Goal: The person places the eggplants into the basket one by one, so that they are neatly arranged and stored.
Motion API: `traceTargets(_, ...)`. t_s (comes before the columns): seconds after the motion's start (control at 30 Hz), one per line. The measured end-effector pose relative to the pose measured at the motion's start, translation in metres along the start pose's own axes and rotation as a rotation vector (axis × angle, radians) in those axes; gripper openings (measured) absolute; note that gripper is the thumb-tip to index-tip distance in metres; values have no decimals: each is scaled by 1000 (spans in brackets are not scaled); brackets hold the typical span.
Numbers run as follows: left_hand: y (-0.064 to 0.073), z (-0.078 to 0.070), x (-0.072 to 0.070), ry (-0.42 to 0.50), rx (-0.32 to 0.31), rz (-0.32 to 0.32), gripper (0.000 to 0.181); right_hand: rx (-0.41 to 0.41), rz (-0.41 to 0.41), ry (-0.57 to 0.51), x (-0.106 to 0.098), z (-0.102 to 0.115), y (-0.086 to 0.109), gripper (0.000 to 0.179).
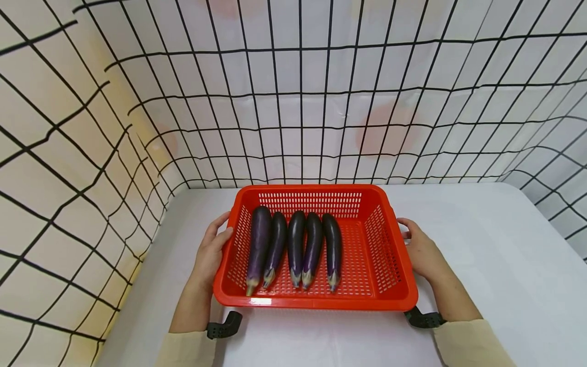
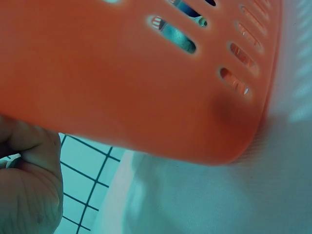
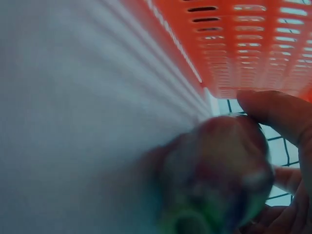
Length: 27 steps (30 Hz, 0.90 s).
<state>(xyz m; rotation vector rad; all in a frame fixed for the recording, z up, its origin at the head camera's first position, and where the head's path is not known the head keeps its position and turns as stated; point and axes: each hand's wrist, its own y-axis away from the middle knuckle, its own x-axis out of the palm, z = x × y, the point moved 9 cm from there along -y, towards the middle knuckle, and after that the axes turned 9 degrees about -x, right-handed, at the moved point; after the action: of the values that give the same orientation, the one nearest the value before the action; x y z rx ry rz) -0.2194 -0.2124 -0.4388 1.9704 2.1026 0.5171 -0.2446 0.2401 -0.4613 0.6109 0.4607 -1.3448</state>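
Several dark purple eggplants [image 1: 296, 247] lie side by side in a red slotted plastic basket [image 1: 362, 255], stem ends toward me. At its left side my left hand [image 1: 212, 252] grips the rim, with the thumb at the edge; the left wrist view shows the hand [image 2: 31, 180] close against the red wall. My right hand [image 1: 423, 255] is beside the basket's right wall. In the right wrist view its thumb and fingers curl round a blurred reddish-purple eggplant [image 3: 229, 161] with a green end. From the head view that eggplant is mostly hidden by the rim and hand.
The basket stands on a white-covered table [image 1: 330, 336]. A black wire grid [image 1: 301, 127] rises behind the table and along both sides, the left part close to my left arm. Dark camera straps [image 1: 222, 329] are on both wrists.
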Motion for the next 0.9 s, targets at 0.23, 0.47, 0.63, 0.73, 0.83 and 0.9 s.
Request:
traceTargets(0.23,0,1,2,15,-2,9,44,44,-14,84,-8,-3,4,86)
traceTargets(0.47,0,0,1,5,4,6,44,92,-52,41,-16,-12,9,86)
traceTargets(0.63,0,-1,-1,-6,12,-2,45,62,-65,60,-19,-11,11,74)
traceTargets(0.73,0,-1,0,-8,12,1,45,44,-63,103,-19,-10,10,68)
traceTargets(0.83,1,0,0,-7,8,2,45,36,-62,161,-20,-7,11,68)
traceTargets(0.9,1,0,1,-7,6,1,44,34,-65,196,-21,-5,11,69)
